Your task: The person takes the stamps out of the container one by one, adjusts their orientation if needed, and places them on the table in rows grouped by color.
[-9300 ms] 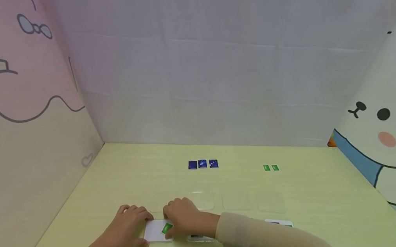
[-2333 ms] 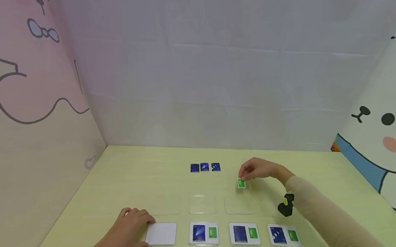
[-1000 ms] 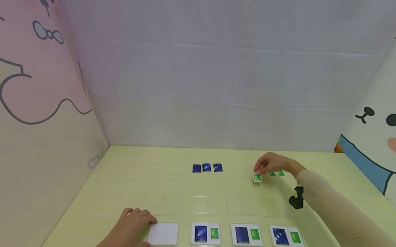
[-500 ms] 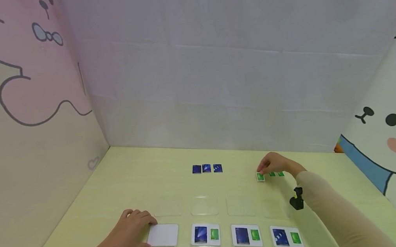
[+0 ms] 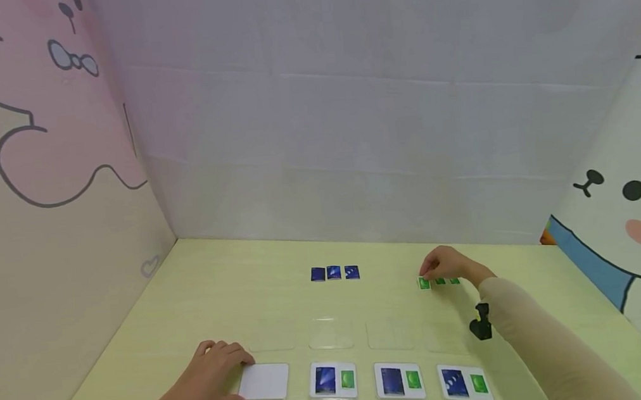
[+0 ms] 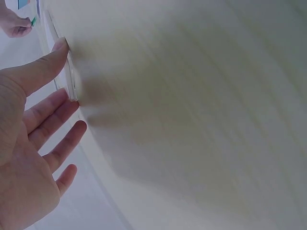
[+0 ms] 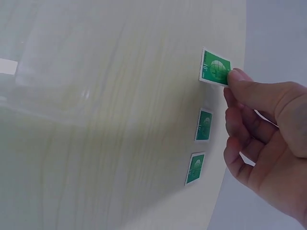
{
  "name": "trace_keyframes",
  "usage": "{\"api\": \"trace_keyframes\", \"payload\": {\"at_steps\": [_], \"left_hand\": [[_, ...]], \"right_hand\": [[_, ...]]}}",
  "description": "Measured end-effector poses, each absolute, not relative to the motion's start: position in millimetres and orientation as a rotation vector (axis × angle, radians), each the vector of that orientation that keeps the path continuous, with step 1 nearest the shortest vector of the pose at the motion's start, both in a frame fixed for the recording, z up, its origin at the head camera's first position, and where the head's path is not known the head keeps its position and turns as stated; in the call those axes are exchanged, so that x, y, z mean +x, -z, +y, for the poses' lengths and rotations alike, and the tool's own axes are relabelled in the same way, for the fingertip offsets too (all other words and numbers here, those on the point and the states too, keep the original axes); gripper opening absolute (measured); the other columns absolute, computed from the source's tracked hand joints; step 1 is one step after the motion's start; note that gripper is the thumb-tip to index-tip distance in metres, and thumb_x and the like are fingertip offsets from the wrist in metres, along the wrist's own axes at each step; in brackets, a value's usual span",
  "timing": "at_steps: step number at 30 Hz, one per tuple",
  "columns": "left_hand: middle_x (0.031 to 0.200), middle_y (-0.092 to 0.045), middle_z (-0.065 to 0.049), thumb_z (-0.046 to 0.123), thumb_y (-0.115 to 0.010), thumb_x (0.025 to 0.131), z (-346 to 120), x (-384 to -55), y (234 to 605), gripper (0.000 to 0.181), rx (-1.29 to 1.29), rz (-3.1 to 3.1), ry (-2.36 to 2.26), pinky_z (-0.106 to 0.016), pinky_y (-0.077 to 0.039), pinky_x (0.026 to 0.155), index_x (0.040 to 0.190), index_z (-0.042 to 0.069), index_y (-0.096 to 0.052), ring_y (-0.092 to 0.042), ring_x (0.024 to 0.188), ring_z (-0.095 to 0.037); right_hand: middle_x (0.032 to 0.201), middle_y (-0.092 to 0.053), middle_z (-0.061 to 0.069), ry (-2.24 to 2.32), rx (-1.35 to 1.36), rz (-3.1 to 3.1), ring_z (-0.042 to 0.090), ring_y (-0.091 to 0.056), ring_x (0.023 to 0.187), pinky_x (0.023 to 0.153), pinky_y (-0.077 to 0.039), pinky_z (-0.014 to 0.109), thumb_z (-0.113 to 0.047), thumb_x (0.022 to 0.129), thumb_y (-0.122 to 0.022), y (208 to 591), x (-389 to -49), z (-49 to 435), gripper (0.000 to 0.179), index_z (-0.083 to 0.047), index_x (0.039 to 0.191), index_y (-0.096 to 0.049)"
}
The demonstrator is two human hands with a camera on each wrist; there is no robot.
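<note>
My right hand pinches a green postage stamp with a white border between thumb and index finger. It is at the left end of a row with two matching green stamps that lie on the table. Whether the pinched stamp touches the table is hard to tell. At the front left, my left hand holds a blank white card across its left end, thumb at the near corner and fingertips at the far one. The left wrist view shows this card edge-on.
To the right lie three white cards, each bearing a blue stamp and a green stamp. Behind them are several clear plastic covers. Three blue stamps sit farther back. Printed walls enclose the table.
The green stamp that lay on the white card earlier has been carried right and back by my right hand, then lowered beside the two green stamps. My left hand stays at the card.
</note>
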State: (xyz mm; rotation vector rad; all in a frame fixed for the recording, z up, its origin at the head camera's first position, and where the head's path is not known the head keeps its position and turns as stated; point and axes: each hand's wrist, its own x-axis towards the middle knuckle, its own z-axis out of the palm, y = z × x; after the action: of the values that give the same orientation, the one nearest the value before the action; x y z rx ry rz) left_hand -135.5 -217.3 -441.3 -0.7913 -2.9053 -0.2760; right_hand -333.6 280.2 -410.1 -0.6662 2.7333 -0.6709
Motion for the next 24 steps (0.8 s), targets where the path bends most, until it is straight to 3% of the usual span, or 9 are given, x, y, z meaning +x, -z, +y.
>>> {"api": "trace_keyframes", "payload": {"at_steps": [24], "left_hand": [[0.101,-0.063,0.013,0.042,-0.085,0.057,-217.8,-135.3,442.1,0.052,-0.795,-2.892,0.273,-0.047,-0.037,0.088,0.101,0.023,-0.064,-0.055,0.092,-0.012]], "right_hand": [[0.077,-0.070,0.006,0.556,-0.675,2.904,0.010,-0.057,0.071,0.069,-0.048,0.031,-0.007,0.083,-0.070,419.4,-335.5,279.2,0.005,-0.004,0.080,-0.070]]}}
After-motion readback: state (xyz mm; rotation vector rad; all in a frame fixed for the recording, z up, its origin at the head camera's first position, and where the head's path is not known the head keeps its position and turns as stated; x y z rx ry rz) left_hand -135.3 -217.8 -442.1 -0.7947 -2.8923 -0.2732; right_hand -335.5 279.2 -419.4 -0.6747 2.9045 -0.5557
